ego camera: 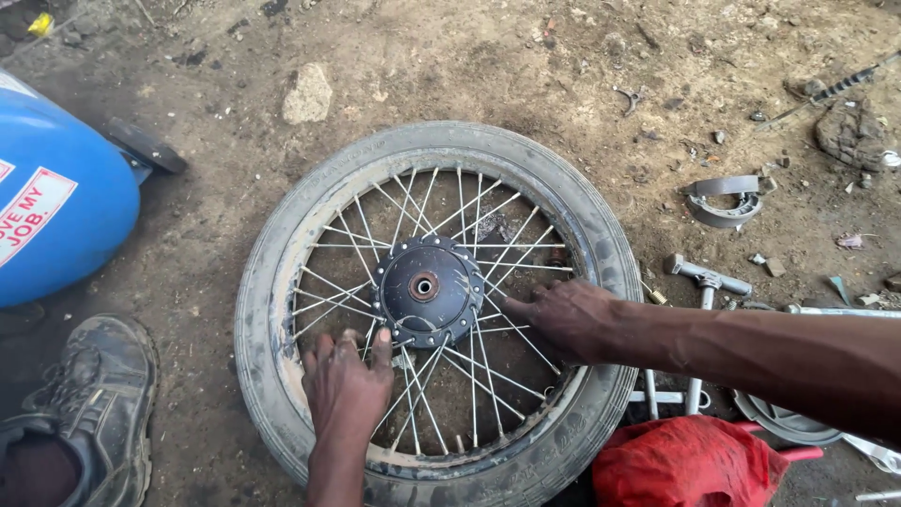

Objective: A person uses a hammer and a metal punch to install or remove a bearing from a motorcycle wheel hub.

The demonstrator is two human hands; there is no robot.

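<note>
Spoked wheel (436,310) with its worn tyre (282,282) is lying flat on the dirt ground (488,66), right below me, and I am working on it with both hands. I am resting my left hand (345,385) on the spokes (488,376) just below the dark hub (427,289), fingers spread open and flat, gripping nothing; its fingertips are reaching the lower edge of the hub. I am stretching my right hand (563,317) in from the right, laying it loosely curled over the spokes beside the hub, with the forefinger pointing at the hub's right edge; I cannot tell whether it is pinching a spoke. A blue tank (56,207) is standing at the left, and my dusty shoe (99,394) is sitting near the tyre's lower left. A hammer (709,277) is lying just right of the tyre, a curved metal brake shoe (723,199) further up, and a red cloth (690,460) at the bottom right
</note>
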